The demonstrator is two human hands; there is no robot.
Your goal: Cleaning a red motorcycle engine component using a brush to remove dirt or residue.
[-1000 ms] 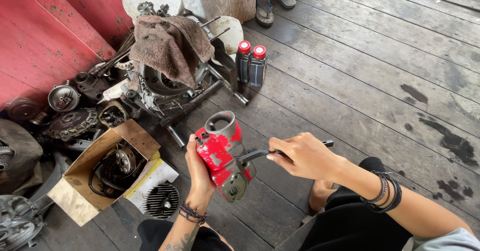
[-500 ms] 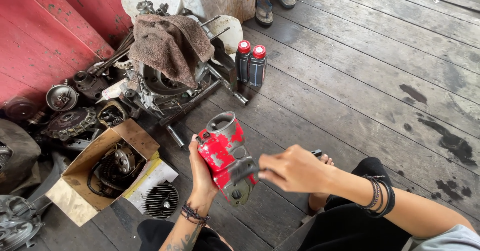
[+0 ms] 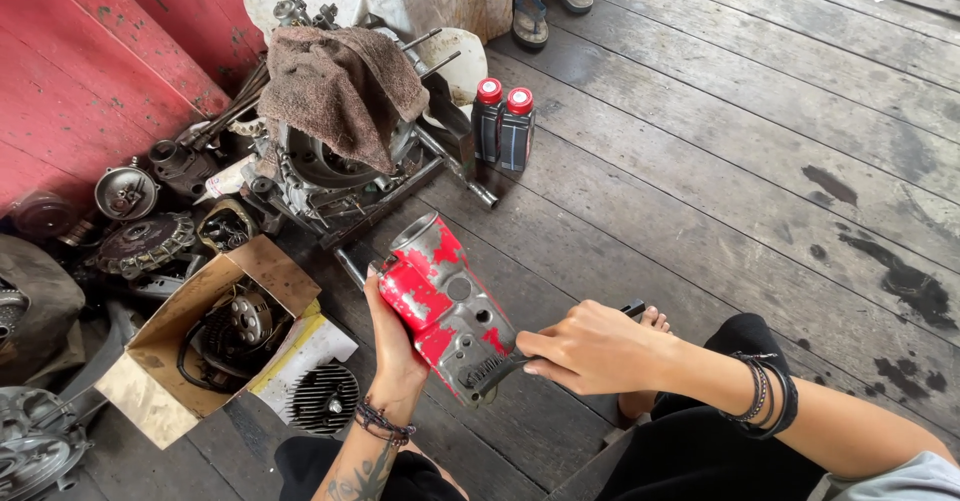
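Since a second earlier the right hand (image 3: 590,346) had drawn in along the dark-handled tool (image 3: 560,346), from well out on its shaft to close against the red metal housing (image 3: 445,301), while the housing itself had barely shifted. The left hand (image 3: 392,336) gripped the housing from below and behind, its fingers (image 3: 375,281) wrapped round the chipped red side, holding it in the air above the wooden floor (image 3: 700,161), roughly over the person's lap and near the bottom edge of the floor in view. The right-hand fingers were closed around the tool's handle, whose working end lay against the bare grey lower face of the housing; what kind of tip it had could not be told. The chief risk, as it looked, was a slip: the tool bore on a smooth metal face toward the left palm and wrist, so a skid off the edge could have driven it into that hand. The housing had no support but one hand, so a hard push might have twisted it loose and dropped it on the bare foot (image 3: 650,319) just beneath. The open cardboard box (image 3: 160,361) of parts, the engine under a brown rag (image 3: 345,86) and two red-capped bottles (image 3: 503,121) stood apart toward the floor's far left side, clear of the work.
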